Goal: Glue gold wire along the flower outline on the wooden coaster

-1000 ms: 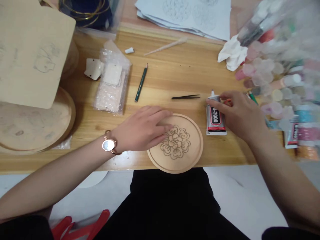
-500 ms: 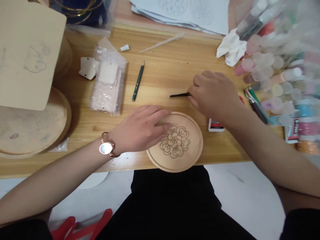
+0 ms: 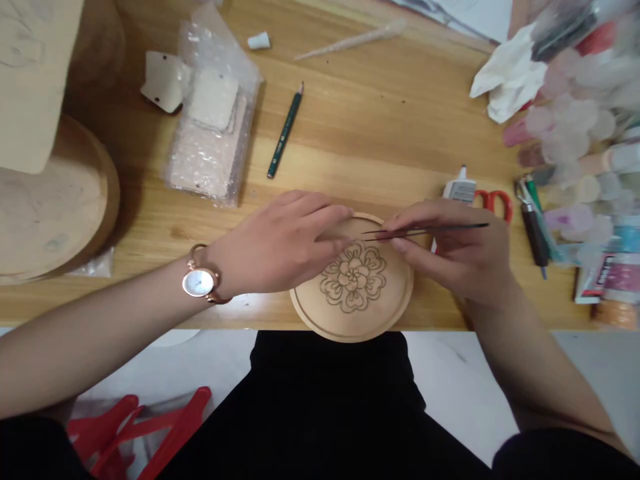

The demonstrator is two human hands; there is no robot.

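My right hand (image 3: 455, 250) pinches black tweezers (image 3: 430, 230) between thumb and fingers. Their two thin tips point left, slightly apart, over the upper part of a round wooden plate (image 3: 353, 327). A flower outline (image 3: 353, 277) is drawn in dark lines on the plate, which juts a little over the table's front edge. My left hand (image 3: 287, 247) lies on the plate's upper left side, index finger and thumb stretched out and apart; its other fingers are partly hidden. The tweezer tips are close to its fingertips. Whether anything tiny is between the tips, I cannot tell.
Behind my right hand are a glue tube (image 3: 461, 189) and red-handled scissors (image 3: 497, 200). A green pencil (image 3: 285, 133) and bubble-wrapped pale pieces (image 3: 213, 127) lie farther back. Several paint bottles (image 3: 575, 127) crowd the right, beside crumpled tissue (image 3: 513, 73). Wooden boards (image 3: 45, 207) stand left.
My right hand has brought the tweezers left and toward me, from the bare table to over the plate. The glue tube and scissors now show more. My left hand stays on the plate; the view has shifted.
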